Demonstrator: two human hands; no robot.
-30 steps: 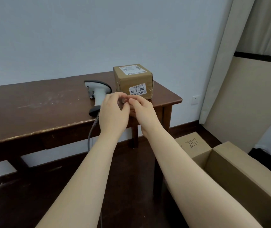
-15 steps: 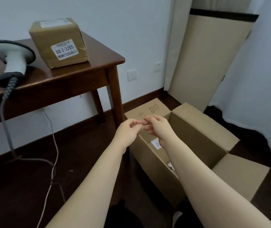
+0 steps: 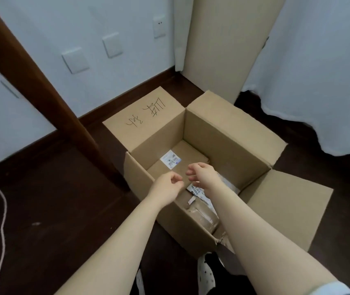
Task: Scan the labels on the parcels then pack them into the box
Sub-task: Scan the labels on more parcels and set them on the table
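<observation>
I see the left hand (image 3: 166, 188) and right hand (image 3: 202, 174) close together over the open cardboard box (image 3: 223, 143) on the floor, both loosely curled and holding nothing, with a labelled parcel (image 3: 193, 155) and a taped parcel (image 3: 202, 217) lying inside.

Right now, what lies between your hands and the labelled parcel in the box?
Nothing: in the head view, left hand and right hand hover above the labelled parcel, only air between.
</observation>
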